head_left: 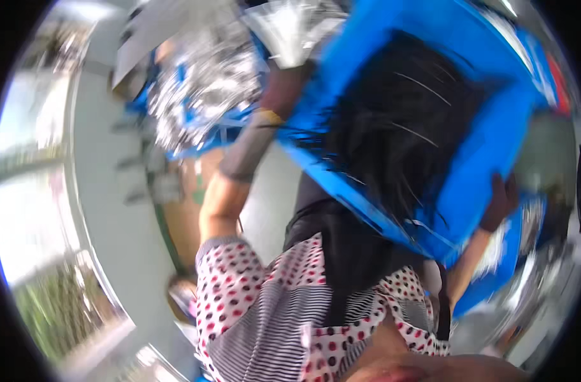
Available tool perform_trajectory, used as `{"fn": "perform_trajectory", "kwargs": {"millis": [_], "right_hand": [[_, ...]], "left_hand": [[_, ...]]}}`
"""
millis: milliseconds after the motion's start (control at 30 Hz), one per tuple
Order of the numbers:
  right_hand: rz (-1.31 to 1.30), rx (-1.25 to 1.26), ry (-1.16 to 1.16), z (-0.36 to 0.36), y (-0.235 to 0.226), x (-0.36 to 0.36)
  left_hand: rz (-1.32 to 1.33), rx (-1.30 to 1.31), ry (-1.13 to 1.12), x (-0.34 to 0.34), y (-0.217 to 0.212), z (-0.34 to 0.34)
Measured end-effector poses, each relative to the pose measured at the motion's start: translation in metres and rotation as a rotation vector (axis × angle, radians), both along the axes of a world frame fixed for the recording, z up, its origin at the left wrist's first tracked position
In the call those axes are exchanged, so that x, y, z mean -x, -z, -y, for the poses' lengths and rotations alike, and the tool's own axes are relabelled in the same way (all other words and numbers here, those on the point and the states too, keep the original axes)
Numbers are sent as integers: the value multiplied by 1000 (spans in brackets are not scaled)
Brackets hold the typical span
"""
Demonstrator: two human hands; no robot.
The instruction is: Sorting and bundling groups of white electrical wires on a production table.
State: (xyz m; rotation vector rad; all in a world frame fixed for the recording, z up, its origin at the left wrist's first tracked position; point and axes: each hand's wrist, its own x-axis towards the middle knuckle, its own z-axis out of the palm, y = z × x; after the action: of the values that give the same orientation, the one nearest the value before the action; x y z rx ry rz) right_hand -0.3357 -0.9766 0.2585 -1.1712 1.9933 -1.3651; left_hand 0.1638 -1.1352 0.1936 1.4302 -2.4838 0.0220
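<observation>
The person is wearing a white short-sleeved top (252, 305) dotted red and black, with grey striped panels. Just below the blue crate (481, 146), a grey arm sleeve (249, 149) is covering the left forearm, seemingly yellow-edged, though blurred.

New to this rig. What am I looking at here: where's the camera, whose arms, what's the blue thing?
One picture, from a wide fisheye camera worn on a person's head, looking down; that is why the edges bend and blur. No machine: the arms are the person's own, in a dotted and striped top. Both lift a blue plastic crate, tilted, dark inside with loose dark strands. The right hand grips its lower rim. The left hand is by the crate's other edge, too blurred to see a grip. Behind, a shiny silvery heap sits among other blue crates. No work surface shows clearly.
</observation>
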Motion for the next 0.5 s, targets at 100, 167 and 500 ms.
{"fn": "perform_trajectory", "kwargs": {"millis": [100, 167, 500], "right_hand": [[-258, -79, 42, -24, -15, -24], [-217, -49, -9, -32, -20, -51], [-390, -42, -286, -80, -58, -110]], "left_hand": [[-979, -426, -463, 22, -51, -26], [-957, -400, -526, -3, -39, -54], [-1220, -496, -838, -71, -41, -249]]}}
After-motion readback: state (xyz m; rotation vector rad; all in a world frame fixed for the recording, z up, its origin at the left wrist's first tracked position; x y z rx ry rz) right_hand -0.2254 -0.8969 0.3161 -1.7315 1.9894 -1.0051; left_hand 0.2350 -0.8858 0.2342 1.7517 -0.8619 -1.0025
